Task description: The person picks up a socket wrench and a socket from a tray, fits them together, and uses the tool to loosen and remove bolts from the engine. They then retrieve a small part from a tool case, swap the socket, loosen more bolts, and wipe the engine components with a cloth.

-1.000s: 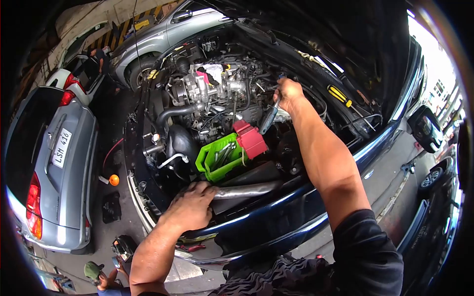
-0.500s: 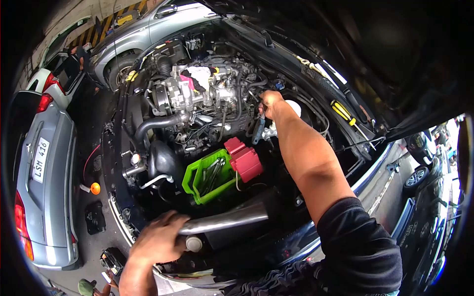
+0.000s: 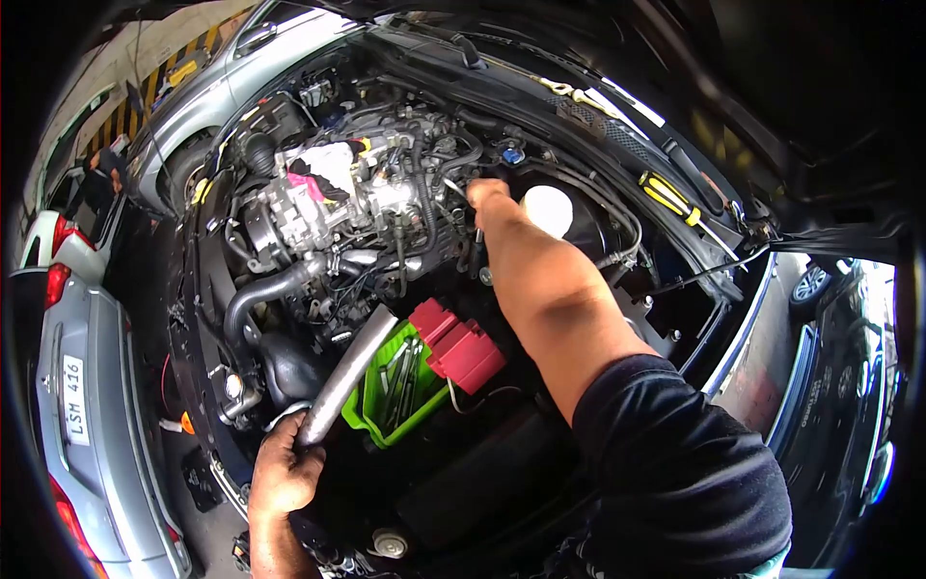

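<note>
Low on the left, my left hand (image 3: 286, 475) is closed round the lower end of a smooth silver metal pipe (image 3: 349, 376). The pipe slants up and right, its far end above the left side of a green plastic tray (image 3: 384, 436) holding several metal wrenches. My right hand (image 3: 490, 196) reaches down beside the engine (image 3: 376, 198), its fingers curled round a dark-handled hand tool (image 3: 476, 253). The tool's shank shows just under the hand; its working end is hidden. A bright metal rod (image 3: 453, 187) shows just left of the fingers.
Red battery terminal covers (image 3: 463, 349) sit right of the tray. A white reservoir (image 3: 547, 210) stands beside my right forearm. A yellow-handled screwdriver (image 3: 670, 198) lies along the right fender. A stained cloth (image 3: 323, 172) rests on the engine. A grey car (image 3: 116, 463) stands at left.
My left hand has gripped the pipe and swung it upright from lying across the front, toward the tray. My right hand stays at the engine's side. The whole view has shifted slightly.
</note>
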Tool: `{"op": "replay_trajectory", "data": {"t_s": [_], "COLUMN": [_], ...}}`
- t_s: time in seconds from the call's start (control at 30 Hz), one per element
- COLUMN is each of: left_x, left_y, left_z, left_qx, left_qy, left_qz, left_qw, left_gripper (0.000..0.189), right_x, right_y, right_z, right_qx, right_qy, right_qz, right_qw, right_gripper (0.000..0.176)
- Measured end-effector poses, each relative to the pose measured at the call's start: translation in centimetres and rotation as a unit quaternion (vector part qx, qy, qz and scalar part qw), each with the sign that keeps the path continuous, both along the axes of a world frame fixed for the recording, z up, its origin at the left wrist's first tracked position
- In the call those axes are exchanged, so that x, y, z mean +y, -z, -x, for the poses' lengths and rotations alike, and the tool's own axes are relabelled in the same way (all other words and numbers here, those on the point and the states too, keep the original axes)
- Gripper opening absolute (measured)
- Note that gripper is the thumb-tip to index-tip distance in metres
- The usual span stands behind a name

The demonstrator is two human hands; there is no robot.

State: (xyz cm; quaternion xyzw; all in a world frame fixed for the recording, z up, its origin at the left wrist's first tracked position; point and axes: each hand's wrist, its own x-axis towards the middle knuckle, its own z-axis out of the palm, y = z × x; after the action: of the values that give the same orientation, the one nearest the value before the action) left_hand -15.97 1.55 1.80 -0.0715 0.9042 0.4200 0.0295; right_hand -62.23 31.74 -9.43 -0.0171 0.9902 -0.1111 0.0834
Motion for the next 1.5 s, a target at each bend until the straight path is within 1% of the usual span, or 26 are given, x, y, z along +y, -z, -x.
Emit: {"op": "replay_trajectory", "data": {"t_s": [0.03,0.1,0.2,0.23,0.27,0.3,0.33,0.37,0.4,0.47,0.6,0.67,0.7,0.73,0.8,0.83,0.87,0.9,1.0,1.03,1.13,1.23,1.33,1.37,1.43,1.5], "left_x": [0.1,0.0,0.8,0.4,0.4,0.4,0.2,0.0,-0.1,0.1,0.4,0.5,0.5,0.6,0.6,0.6,0.6,0.6,0.7,0.8,0.7,0.5,0.1,-0.1,-0.5,-0.6], "left_y": [0.3,1.4,1.2,2.6,3.1,3.5,4.1,5.1,5.6,6.0,6.1,6.3,6.4,6.5,6.6,6.6,6.6,6.7,6.7,6.5,6.4,6.3,5.6,5.3,4.9,4.7], "left_z": [0.7,2.0,3.6,3.9,4.2,4.4,4.4,4.3,4.1,3.7,3.7,3.7,3.7,3.8,3.9,3.9,3.8,3.8,3.8,3.8,3.6,3.5,3.3,3.3,3.1,2.8], "left_qx": [0.002,0.018,-0.035,-0.003,0.0,0.004,0.008,0.011,0.052,0.091,0.109,0.112,0.116,0.121,0.117,0.116,0.114,0.11,0.108,0.109,0.102,0.09,0.089,0.078,0.054,0.042], "left_qy": [-0.002,0.004,-0.006,0.0,0.007,0.012,0.014,0.004,0.016,0.026,0.041,0.033,0.034,0.036,0.035,0.032,0.03,0.027,0.022,0.019,0.014,0.013,0.003,0.001,-0.004,0.001], "left_qz": [0.006,0.026,-0.005,0.01,0.009,0.006,0.004,0.02,0.038,0.069,0.075,0.074,0.075,0.075,0.065,0.066,0.066,0.067,0.063,0.06,0.063,0.063,0.099,0.123,0.153,0.186], "left_qw": [1.0,0.999,0.999,1.0,1.0,1.0,1.0,1.0,0.998,0.993,0.99,0.99,0.99,0.989,0.99,0.991,0.991,0.991,0.992,0.992,0.993,0.994,0.991,0.989,0.987,0.982], "left_gripper": [0.042,0.042,0.04,0.041,0.041,0.042,0.043,0.044,0.045,0.045,0.045,0.045,0.045,0.045,0.045,0.045,0.045,0.045,0.045,0.046,0.046,0.047,0.05,0.05,0.049,0.05], "right_x": [-1.2,-0.8,-0.6,-0.3,0.1,0.2,-0.3,-0.8,-0.5,-0.8,-0.9,-0.6,0.1,0.9,1.6,1.3,0.6,-0.2,-0.3,-0.2,-0.9,0.0,0.3,0.5,0.4,-0.1], "right_y": [0.3,0.5,-0.2,0.4,2.3,4.6,3.1,1.7,3.3,2.4,0.9,2.6,3.7,4.2,5.2,5.4,5.4,5.5,6.7,7.1,10.2,10.2,10.5,10.3,10.0,9.9], "right_z": [0.2,0.2,-0.4,0.2,1.7,4.0,2.6,1.3,2.5,2.1,1.3,3.4,4.2,4.6,5.6,6.0,5.7,5.5,4.6,5.1,7.6,8.3,6.5,6.2,5.7,4.9], "right_qx": [-0.025,-0.017,0.0,0.004,-0.007,-0.017,-0.03,-0.025,0.013,-0.002,-0.006,-0.015,0.005,0.025,0.025,0.007,-0.024,-0.035,0.101,0.063,0.103,0.062,0.117,0.112,0.117,0.122], "right_qy": [0.108,0.017,-0.006,-0.01,0.079,0.163,0.244,0.325,0.279,0.35,0.365,0.368,0.26,0.142,0.057,0.096,0.198,0.303,0.246,0.267,0.359,0.301,0.259,0.215,0.181,0.208], "right_qz": [0.159,0.021,0.011,0.05,0.176,0.296,0.416,0.523,0.518,0.577,0.544,0.542,0.415,0.269,0.142,0.171,0.256,0.335,0.354,0.419,0.446,0.402,0.592,0.553,0.538,0.608], "right_qw": [0.981,0.999,1.0,0.999,0.981,0.941,0.876,0.788,0.808,0.738,0.756,0.755,0.872,0.952,0.988,0.981,0.946,0.891,0.896,0.866,0.813,0.863,0.754,0.797,0.815,0.756], "right_gripper": [0.037,0.037,0.037,0.035,0.035,0.035,0.033,0.031,0.028,0.028,0.029,0.027,0.024,0.023,0.021,0.019,0.013,0.008,0.011,0.021,0.052,0.066,0.004,0.005,0.005,0.007]}}
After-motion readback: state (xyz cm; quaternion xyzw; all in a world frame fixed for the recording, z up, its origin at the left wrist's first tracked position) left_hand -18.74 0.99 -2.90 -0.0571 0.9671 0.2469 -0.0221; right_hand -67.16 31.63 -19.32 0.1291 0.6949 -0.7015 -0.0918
